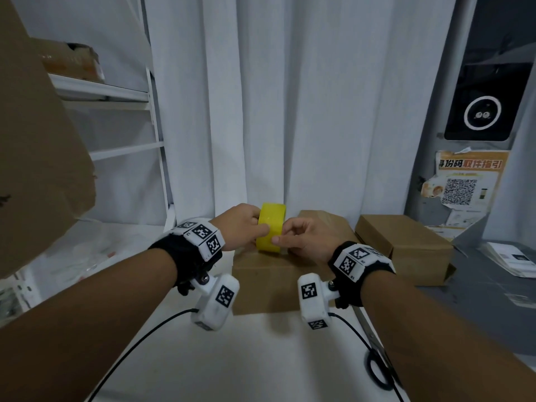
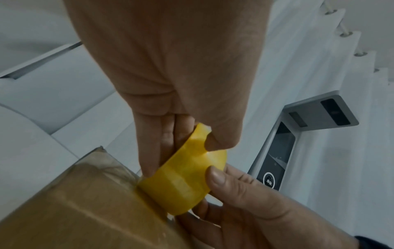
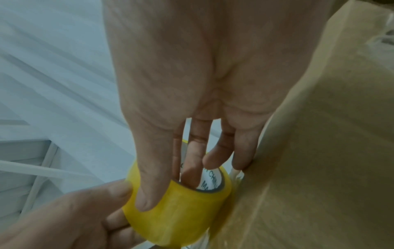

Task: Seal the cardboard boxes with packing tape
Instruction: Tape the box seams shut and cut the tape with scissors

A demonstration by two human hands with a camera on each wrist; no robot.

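A yellow packing tape roll (image 1: 271,227) stands on edge over the far end of a closed cardboard box (image 1: 261,282). My left hand (image 1: 256,226) grips the roll from the left, thumb on its outer face (image 2: 215,143) and fingers (image 2: 153,151) on the other side. My right hand (image 1: 281,237) holds the roll (image 3: 177,210) from the right. One finger (image 3: 147,193) presses its outer face and others reach into the core. The roll (image 2: 183,178) touches the box (image 2: 74,202) at its edge, where clear tape shows. Whether a free tape end is lifted cannot be told.
A second closed cardboard box (image 1: 406,242) sits to the right. Scissors (image 1: 377,364) lie on the white table near my right forearm. A large cardboard sheet (image 1: 34,140) leans at left before white shelves (image 1: 116,94). A curtain and a grey kiosk (image 1: 478,111) stand behind.
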